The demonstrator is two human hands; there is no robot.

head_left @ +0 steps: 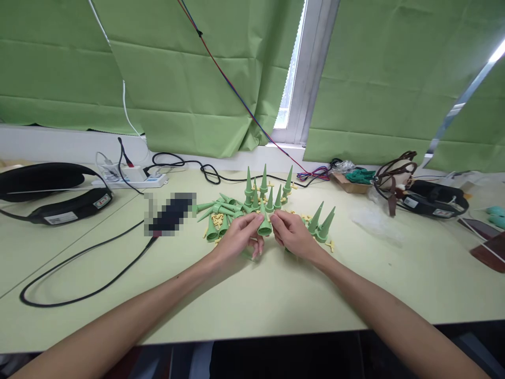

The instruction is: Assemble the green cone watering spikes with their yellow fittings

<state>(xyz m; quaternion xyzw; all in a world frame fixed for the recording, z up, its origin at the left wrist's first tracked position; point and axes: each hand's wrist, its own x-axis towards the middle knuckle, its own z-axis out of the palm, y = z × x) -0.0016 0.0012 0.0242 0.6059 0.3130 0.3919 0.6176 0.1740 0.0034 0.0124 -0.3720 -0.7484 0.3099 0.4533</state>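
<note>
Green cloth first: the curtain (189, 84) hangs well beyond the fingers (278, 225) and fills most of my feed's upper part. The pale table (300, 305) runs beneath the fingers and on toward the wearer. Well left of them I log a black padded band (79, 210); farther back on that side, a white power strip (153, 181) sits near the wall, probably to keep its plugs away from the handwork.

Loose cones (212, 231), green plastic, lie heaped just left of the left fingers, pointing various ways; I take that spot as chosen for easy reach. Upright cones (264, 181) stand beyond the fingertips, with another pair (324, 229) just right of the right knuckles. All rest wide end down, presumably because that end is steadier.

Left hand (240, 235): thumb over the top, closed on one green cone (264, 227), other fingers curled below. Its open base faces me and its tip points away; I judge the side grip leaves the base unobstructed. Right hand (294, 234): fingertips drawn together just beside that cone. I cannot tell whether they pinch anything or touch it.

Smallest: yellow fittings (218, 220), scattered among the cones beyond the fingers.
</note>
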